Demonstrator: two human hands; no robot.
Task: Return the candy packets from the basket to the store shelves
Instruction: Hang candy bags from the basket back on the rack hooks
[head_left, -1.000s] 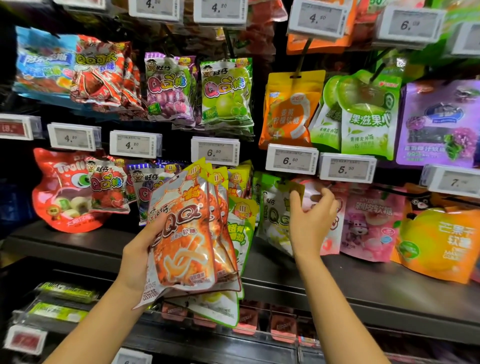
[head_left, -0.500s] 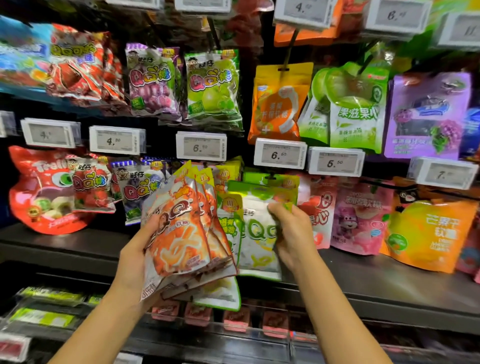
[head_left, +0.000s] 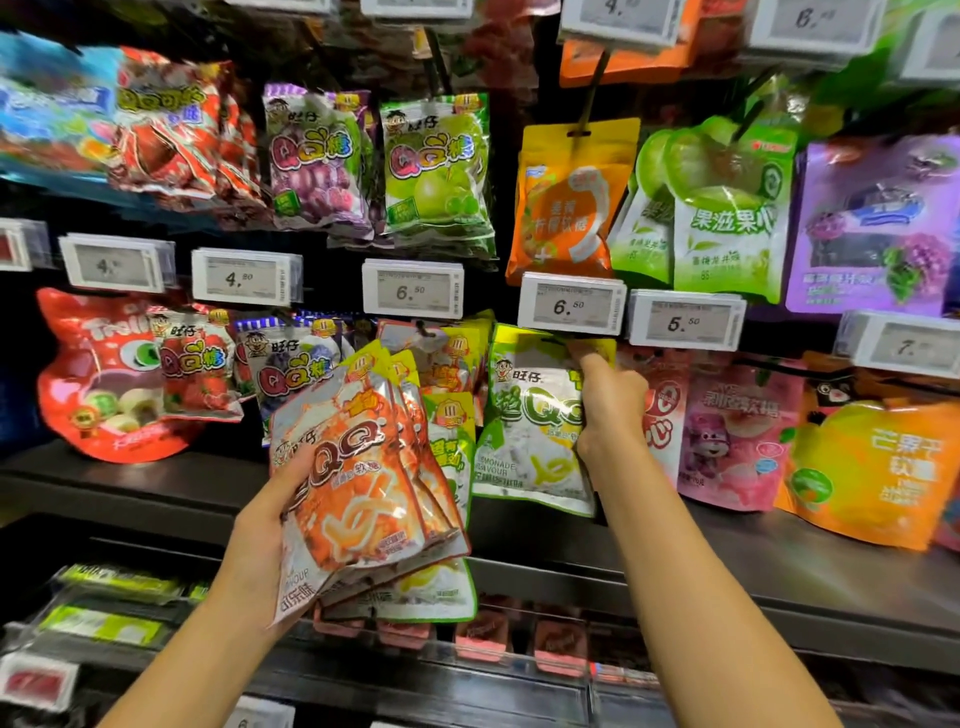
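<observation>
Lower centre-left: left hand (head_left: 260, 525) grip clamped on a fanned stack of orange packets (head_left: 363, 478), still to shelve. Centre: right hand (head_left: 610, 402) grip pinching the top of a green packet (head_left: 530, 431) at its hook under the price tag (head_left: 571, 309); hanging looks nearly done. Hook hidden, basket out of frame.

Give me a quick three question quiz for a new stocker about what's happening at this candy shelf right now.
1. True or false: the left hand holds several packets.
2. What colour is the front packet in that stack?
3. The right hand grips the top of: A) green-and-white packet B) a purple packet C) a price tag

Key: 1 true; 2 orange; 3 A
</observation>
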